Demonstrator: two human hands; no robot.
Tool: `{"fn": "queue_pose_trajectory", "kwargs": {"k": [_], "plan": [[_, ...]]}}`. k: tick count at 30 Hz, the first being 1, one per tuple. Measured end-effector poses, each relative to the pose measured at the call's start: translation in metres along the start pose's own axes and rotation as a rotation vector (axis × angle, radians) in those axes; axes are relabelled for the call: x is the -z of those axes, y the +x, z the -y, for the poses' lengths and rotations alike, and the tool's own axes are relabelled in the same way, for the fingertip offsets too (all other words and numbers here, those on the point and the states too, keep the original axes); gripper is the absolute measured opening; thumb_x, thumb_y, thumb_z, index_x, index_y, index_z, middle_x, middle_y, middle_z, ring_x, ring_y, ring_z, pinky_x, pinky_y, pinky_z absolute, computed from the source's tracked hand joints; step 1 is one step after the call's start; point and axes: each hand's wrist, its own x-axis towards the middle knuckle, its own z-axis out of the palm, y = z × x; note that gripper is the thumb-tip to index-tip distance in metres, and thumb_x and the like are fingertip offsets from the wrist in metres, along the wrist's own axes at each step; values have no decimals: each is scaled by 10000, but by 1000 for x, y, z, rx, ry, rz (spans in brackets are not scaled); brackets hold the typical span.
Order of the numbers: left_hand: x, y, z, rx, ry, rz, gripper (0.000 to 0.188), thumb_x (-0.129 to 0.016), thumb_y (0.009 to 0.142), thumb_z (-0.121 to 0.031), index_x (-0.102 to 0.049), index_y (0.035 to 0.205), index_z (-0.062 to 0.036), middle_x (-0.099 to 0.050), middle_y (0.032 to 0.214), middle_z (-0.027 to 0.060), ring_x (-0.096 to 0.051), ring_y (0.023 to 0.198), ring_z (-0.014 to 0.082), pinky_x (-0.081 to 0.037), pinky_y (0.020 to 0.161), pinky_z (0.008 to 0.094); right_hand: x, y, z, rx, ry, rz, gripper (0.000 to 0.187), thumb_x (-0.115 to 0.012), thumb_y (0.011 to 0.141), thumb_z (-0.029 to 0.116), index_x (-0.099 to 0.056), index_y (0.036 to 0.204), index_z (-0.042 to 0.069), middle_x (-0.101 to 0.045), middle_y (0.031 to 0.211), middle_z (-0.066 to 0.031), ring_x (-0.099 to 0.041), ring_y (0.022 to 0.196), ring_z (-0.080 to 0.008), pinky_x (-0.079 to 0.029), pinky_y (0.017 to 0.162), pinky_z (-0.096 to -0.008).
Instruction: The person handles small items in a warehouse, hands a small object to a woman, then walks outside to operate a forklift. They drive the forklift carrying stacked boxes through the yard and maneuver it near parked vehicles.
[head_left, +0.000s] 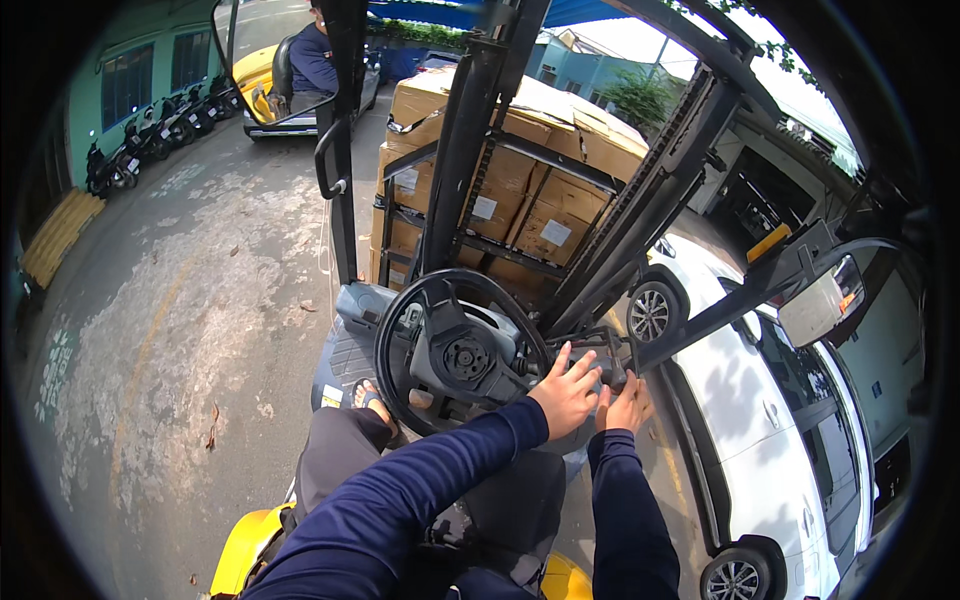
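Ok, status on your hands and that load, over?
Left hand on steering wheel rim. Right hand on control levers. Cardboard boxes stacked against mast. White car close alongside, right.

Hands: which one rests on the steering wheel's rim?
The left hand, fingers spread over the right side of the black steering wheel. The right hand sits beside it, off the rim, at the control levers.

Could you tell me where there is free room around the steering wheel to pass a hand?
Inside the steering wheel rim, the gaps between the spokes look open. Its left side is free, bordered by the mast post. The right is crowded: left hand and right hand sit together at the control levers, with the white car close beyond.
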Motion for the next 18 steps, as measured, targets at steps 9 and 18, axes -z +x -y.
{"fn": "queue_pose_trajectory", "kwargs": {"k": [9,18], "plan": [[30,36,102,55,-24,56,178,-695,792,-233,-707,904,-95,-606,1283,100,-430,1355,347,-216,1151,657,-22,19,69,42,-2,-143,583,-643,891,352,-471,1379,82,-704,1107,-158,-415,1367,-351,-236,1090,-602],[1,57,187,28,-58,129,180,-724,774,-209,-734,903,-84,-633,1249,91,-462,1338,333,-254,1160,592,-69,75,108,-78,67,-74,590,-538,915,416,-455,1400,90,-696,1027,-192,-393,1385,-360,-189,1114,-603]]}}
